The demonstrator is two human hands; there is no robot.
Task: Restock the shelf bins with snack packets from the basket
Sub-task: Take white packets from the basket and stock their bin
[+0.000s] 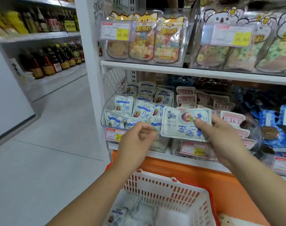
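The right hand (223,136) pinches a blue-and-white snack packet (184,124) just before its matching shelf bin (106,111), seemingly to drop it in; the left hand (135,141) hangs loosely curled, empty, above the basket (163,190).

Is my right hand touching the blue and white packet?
Touching. The head view shows the right hand gripping the blue and white packet, thumb on its front.

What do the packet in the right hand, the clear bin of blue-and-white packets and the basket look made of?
Held packet: probably thin plastic film, glossy, by its sheen and flat sealed border. Bin: clear rigid plastic, perhaps acrylic; packets show through its wall. Basket: moulded white plastic, matte, with slotted walls and red trim.
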